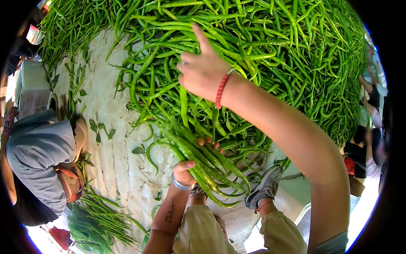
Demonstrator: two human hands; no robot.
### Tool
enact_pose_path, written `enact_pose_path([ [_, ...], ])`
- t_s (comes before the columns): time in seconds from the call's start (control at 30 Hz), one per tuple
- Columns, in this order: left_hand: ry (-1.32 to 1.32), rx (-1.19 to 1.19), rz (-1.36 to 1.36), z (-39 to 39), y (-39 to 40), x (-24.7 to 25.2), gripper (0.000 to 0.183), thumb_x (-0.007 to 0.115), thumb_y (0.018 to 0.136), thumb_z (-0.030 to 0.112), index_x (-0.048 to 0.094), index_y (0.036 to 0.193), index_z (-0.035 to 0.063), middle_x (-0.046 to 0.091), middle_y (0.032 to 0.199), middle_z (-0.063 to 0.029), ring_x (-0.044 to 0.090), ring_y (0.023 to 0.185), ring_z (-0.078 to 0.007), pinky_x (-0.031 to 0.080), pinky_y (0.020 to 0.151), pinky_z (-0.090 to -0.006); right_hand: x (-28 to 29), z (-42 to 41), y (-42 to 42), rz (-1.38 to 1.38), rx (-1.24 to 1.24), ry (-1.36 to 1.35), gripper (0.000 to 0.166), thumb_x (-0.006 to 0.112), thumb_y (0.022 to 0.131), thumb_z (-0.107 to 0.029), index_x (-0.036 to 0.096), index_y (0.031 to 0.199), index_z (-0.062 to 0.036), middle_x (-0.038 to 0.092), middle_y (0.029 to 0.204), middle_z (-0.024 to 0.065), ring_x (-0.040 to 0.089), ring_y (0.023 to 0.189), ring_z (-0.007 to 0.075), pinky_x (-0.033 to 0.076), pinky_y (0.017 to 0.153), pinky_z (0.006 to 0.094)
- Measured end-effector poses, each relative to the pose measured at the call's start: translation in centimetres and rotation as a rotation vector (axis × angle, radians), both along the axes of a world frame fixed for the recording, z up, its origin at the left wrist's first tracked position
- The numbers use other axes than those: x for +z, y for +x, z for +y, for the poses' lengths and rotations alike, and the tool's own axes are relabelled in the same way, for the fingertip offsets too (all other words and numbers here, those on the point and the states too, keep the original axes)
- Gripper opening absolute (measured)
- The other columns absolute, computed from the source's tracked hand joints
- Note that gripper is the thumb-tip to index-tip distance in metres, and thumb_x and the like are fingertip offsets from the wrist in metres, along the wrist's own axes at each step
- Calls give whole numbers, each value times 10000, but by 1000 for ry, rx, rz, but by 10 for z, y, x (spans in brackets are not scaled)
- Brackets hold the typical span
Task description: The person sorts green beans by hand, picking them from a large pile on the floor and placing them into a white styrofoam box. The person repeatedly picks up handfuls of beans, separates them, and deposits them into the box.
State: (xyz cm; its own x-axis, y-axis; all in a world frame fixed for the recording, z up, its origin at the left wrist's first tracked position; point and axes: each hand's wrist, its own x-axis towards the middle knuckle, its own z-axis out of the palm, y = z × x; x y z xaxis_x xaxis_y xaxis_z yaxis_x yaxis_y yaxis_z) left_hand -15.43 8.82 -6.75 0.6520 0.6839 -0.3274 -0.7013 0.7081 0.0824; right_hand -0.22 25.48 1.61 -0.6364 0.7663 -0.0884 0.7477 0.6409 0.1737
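Note:
My left hand [187, 171], with a pale bangle at its wrist, is closed around a bunch of long green chili peppers [206, 162] above the near edge of a large heap. Over the heap of green chili peppers [272, 63] reaches my right hand [206, 65], wearing a ring and a red braided bracelet [222, 90]. Its index finger is extended and the other fingers are curled. Nothing is seen held in it, though its palm side is hidden. Several curved peppers lie under and around that hand.
At the left, a person in grey trousers [44, 143] sits beside the heap, near a white box [33, 85]. Green netting [85, 228] and more peppers [108, 212] lie at lower left. Other people are at the right rim. Loose leaves dot the pale ground sheet [111, 165].

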Motion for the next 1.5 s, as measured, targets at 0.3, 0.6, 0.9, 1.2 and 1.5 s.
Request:
enact_pose_path([
  [0.3, 179, -22, -2, -10, -51, 14, 534, 639, 523, 183, 464, 1014, 66, 409, 1109, -147, 434, 1024, -331, 323, 931, -473, 90, -32, 86, 398, -219, 459, 319, 604, 709, -71, 583, 1026, -101, 565, 968, 60, 506, 908, 220, 345, 879, 321],
  [0.6, 341, -73, -283, -34, -21, 50, 503, 654, 587, 307, 479, 993, 65, 460, 1022, -142, 430, 1019, -300, 333, 888, -493, 64, -116, 134, 1851, -1364, -411, 416, 382, 889, -396, 421, 1178, -97, 471, 1022, 2, 398, 1093, 147, 371, 811, 464],
  [0.9, 202, 98, 154, 10, -24, 115, 544, 571, 642, 316, 435, 1114, 82, 372, 1250, -171, 456, 1051, -308, 300, 946, -514, 71, -222, 176, 1522, -875, 30, 157, 507, 820, -42, 514, 972, -76, 532, 1021, 64, 486, 914, 143, 362, 787, 244],
  [1.2, 587, -354, 158, 0, 20, 320, 467, 557, 681, 236, 463, 1116, 95, 376, 1248, -188, 452, 1061, -330, 320, 943, -475, 255, -242, 63, 1220, -166, 407, 301, 551, 658, 114, 552, 908, -54, 540, 1044, 122, 566, 862, 257, 474, 738, 319],
  [1.5, 473, -318, 357, -146, -34, 388, 357, 566, 750, 76, 466, 1085, 7, 571, 955, -86, 573, 830, -205, 466, 751, -325, 352, -350, -43, 597, -245, 692, 293, 503, 678, -88, 591, 953, -34, 500, 1178, 38, 557, 961, 195, 505, 704, 252],
])
